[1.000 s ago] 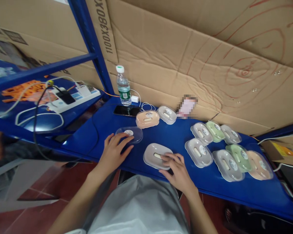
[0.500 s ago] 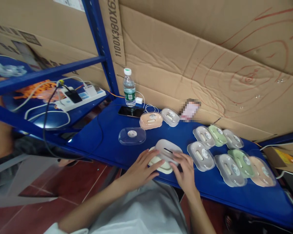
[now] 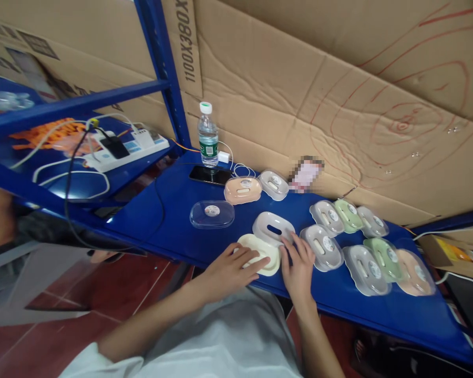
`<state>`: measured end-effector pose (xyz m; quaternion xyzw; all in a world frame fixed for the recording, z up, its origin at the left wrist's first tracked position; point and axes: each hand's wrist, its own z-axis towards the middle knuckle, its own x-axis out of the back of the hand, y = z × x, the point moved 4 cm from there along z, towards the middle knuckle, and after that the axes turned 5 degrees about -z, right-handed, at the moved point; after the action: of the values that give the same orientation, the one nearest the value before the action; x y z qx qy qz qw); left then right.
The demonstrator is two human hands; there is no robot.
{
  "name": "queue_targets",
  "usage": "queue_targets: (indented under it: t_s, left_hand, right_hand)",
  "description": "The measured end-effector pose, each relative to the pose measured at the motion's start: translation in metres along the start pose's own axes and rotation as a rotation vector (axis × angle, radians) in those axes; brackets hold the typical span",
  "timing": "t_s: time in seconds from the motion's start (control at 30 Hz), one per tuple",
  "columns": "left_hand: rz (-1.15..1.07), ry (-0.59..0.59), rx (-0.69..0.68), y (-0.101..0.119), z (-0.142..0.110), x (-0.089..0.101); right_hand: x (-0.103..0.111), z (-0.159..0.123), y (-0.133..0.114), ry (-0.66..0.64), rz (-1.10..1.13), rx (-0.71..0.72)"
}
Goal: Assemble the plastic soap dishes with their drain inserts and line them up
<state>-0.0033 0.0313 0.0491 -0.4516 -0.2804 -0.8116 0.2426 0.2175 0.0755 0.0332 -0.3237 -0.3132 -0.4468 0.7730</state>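
Note:
My left hand point(image 3: 230, 269) rests with fingers spread on a cream soap-dish base point(image 3: 260, 253) near the front edge of the blue shelf point(image 3: 173, 210). My right hand point(image 3: 298, 265) lies open beside it, fingertips touching a grey slotted tray point(image 3: 273, 228) that sits just behind the cream base. A clear lid with a round sticker point(image 3: 212, 214) lies apart to the left.
Several closed soap boxes in grey, green and peach lie to the right point(image 3: 362, 247); a peach box point(image 3: 243, 190) and a grey box point(image 3: 274, 184) lie behind. A water bottle point(image 3: 208, 135), phone point(image 3: 207, 175) and power strip point(image 3: 130, 149) stand at back left. Cardboard walls the back.
My left hand left the clear lid and came to the dish. The grey tray was lifted off the cream base and set down just behind it.

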Motion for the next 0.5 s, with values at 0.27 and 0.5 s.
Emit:
queue_targets:
  t_s: [0.27,0.5]
  left_hand:
    - [0.106,0.153,0.158,-0.086,0.054,0.053]
    - [0.031,-0.133,0.442,-0.187,0.103,0.042]
  right_hand:
    - [0.006,0.001,-0.008,0.003,0.096,0.115]
    - [0.012,0.001,-0.028,-0.172,0.188,0.361]
